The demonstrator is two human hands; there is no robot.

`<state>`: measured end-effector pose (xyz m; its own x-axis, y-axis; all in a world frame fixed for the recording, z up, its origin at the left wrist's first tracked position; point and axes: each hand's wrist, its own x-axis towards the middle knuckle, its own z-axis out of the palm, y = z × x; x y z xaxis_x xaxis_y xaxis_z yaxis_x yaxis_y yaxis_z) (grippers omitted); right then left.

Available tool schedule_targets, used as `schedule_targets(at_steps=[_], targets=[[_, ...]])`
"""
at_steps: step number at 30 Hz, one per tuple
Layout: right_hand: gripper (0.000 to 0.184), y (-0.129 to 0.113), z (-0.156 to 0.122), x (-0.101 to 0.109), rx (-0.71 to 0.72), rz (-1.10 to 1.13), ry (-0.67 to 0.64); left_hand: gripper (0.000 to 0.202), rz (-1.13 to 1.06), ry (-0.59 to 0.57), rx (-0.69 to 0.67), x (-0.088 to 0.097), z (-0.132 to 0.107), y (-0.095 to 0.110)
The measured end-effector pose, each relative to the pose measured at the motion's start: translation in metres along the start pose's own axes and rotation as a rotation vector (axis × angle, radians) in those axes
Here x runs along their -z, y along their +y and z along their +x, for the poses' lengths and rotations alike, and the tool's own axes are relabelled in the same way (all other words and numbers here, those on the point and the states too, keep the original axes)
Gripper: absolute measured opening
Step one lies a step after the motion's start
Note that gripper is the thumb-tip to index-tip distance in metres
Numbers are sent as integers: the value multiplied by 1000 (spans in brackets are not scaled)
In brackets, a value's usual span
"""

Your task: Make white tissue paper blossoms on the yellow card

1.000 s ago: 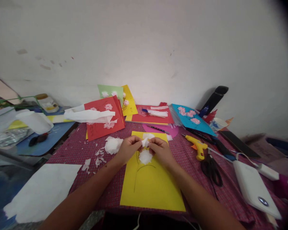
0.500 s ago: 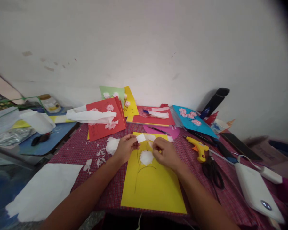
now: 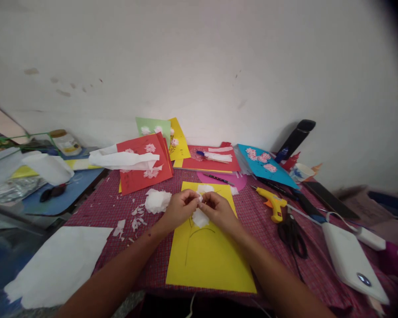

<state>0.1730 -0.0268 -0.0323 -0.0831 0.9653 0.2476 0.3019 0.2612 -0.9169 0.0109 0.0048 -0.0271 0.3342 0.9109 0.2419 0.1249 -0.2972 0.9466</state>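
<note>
My left hand [image 3: 181,207] and my right hand [image 3: 217,210] meet fingertip to fingertip over a yellow card [image 3: 208,256] that carries thin drawn stem lines. Both pinch one small scrap of white tissue [image 3: 200,198] held between them. Just below the fingers a white tissue blossom [image 3: 199,218] lies on the card, and a second one [image 3: 204,188] sits near the card's far edge. A crumpled wad of tissue [image 3: 156,201] lies on the checked cloth left of my left hand.
Finished flower cards, red [image 3: 142,170], blue [image 3: 263,164], green and yellow, lie along the wall. A yellow glue gun [image 3: 273,204], black scissors [image 3: 293,236] and a white power bank [image 3: 353,263] sit to the right. White paper [image 3: 58,265] and tissue scraps lie left.
Half a second ago my hands were apart, the left holding a flat tissue piece. They have come back together and the scrap is pinched small between both.
</note>
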Motion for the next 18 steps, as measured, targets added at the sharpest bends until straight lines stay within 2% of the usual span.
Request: schedule_targets(at_steps=[4,18], targets=[[16,3,1,0,-25,64,9,14,18,-19,-12,0,-1,-2],[21,5,2,3,-69,33,21,14,-50,-51,38,2,1,-2]])
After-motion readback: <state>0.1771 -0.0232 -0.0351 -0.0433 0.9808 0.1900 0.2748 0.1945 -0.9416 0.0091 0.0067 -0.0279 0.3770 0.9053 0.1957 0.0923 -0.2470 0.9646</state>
